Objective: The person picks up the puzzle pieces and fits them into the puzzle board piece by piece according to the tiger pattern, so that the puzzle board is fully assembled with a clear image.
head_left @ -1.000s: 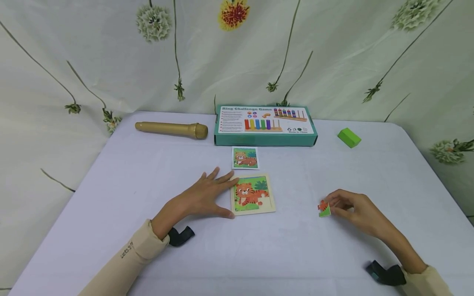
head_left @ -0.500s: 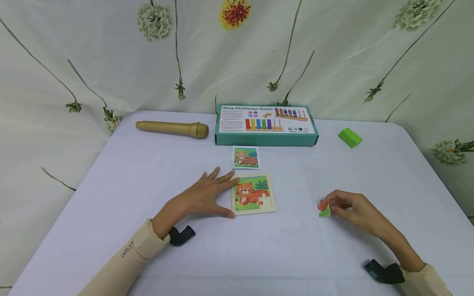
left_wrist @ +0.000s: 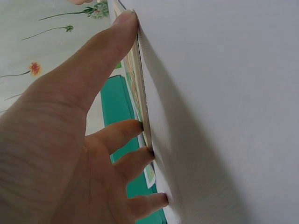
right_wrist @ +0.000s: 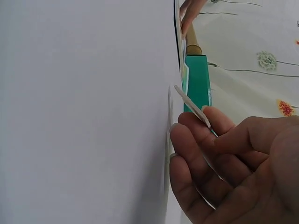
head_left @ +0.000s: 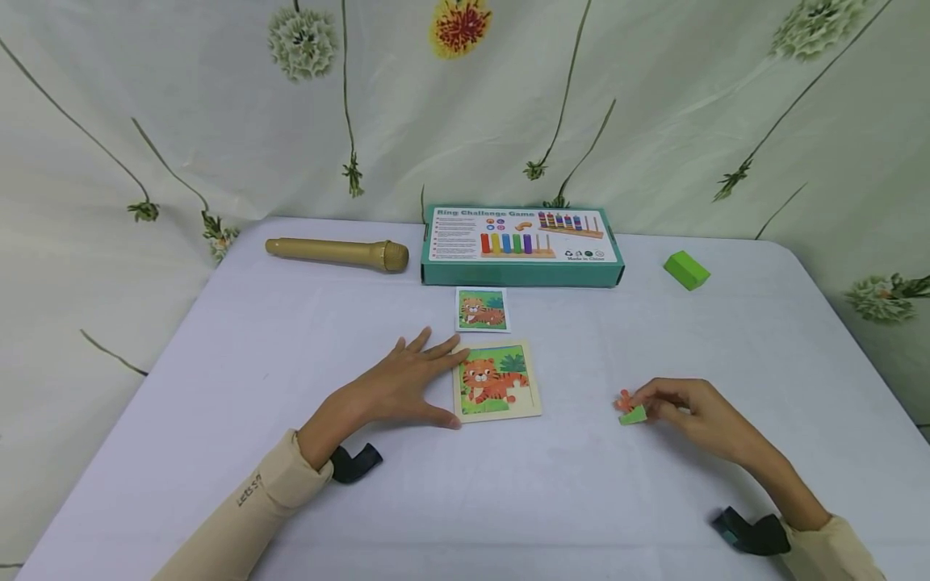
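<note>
A square wooden tiger puzzle (head_left: 494, 379) lies on the table with a bare gap at its lower right corner. My left hand (head_left: 407, 383) rests at the puzzle's left edge, fingers spread and straight; the thumb touches the lower left corner and a fingertip overlaps the upper left. To the right, my right hand (head_left: 701, 411) pinches an orange and green puzzle piece (head_left: 631, 415), tilted, between thumb and fingers. Edge-on, the thin piece (right_wrist: 194, 106) shows in the right wrist view. Just beyond the puzzle lies a small tiger picture card (head_left: 483, 310).
A teal ring game box (head_left: 521, 274) lies at the back of the white table (head_left: 567, 500). Left of it is a gold microphone (head_left: 337, 253); to its right sits a green block (head_left: 686, 270). A floral cloth (head_left: 465, 113) hangs behind.
The right hand has moved the puzzle piece slightly left and tilted it flatter. The left hand and the wooden puzzle stay where they were.
</note>
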Demonstrator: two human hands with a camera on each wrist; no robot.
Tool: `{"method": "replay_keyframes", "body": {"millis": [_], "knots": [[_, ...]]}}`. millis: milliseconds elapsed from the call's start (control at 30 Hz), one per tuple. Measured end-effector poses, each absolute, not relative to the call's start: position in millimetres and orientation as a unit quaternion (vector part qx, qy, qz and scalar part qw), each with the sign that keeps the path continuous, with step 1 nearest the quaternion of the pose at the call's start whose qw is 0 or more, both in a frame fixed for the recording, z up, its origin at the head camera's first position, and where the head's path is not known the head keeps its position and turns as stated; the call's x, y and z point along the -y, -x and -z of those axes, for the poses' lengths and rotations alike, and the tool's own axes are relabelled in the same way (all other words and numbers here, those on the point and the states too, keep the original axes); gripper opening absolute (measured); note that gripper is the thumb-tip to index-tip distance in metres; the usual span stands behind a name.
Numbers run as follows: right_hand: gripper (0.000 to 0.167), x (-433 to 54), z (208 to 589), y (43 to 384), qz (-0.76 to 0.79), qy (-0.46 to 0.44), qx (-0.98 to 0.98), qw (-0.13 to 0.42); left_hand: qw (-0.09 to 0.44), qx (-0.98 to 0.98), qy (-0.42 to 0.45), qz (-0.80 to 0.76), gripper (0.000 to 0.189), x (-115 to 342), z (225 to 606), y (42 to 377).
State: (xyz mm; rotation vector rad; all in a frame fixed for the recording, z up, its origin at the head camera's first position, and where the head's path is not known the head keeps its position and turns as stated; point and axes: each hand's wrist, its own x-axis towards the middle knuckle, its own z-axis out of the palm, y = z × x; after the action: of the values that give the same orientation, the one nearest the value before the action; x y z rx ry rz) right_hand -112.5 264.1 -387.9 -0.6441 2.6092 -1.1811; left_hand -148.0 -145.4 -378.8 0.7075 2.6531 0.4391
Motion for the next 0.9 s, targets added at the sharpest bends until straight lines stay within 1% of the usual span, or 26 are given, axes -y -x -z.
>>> {"method": "replay_keyframes", "body": {"millis": [167, 433, 567, 700, 900], "knots": [[0.017, -261, 386, 116, 0.425, 0.214, -0.873, 0.107, 0.179, -0.939, -0.251, -0.154, 0.099, 145, 379, 148], [0.010, -251, 387, 122, 0.473, 0.191, -0.854, 0.100, 0.178, -0.939, -0.251, -0.152, 0.099, 145, 379, 148], [0.014, -245, 387, 125, 0.493, 0.200, -0.841, 0.098, 0.178, -0.939, -0.251, -0.154, 0.099, 145, 379, 148], [0.019, -239, 386, 128, 0.513, 0.207, -0.826, 0.107, 0.179, -0.939, -0.251, -0.156, 0.099, 145, 379, 148], [0.020, -226, 386, 133, 0.511, 0.197, -0.827, 0.123, 0.182, -0.938, -0.249, -0.155, 0.099, 145, 378, 148]]}}
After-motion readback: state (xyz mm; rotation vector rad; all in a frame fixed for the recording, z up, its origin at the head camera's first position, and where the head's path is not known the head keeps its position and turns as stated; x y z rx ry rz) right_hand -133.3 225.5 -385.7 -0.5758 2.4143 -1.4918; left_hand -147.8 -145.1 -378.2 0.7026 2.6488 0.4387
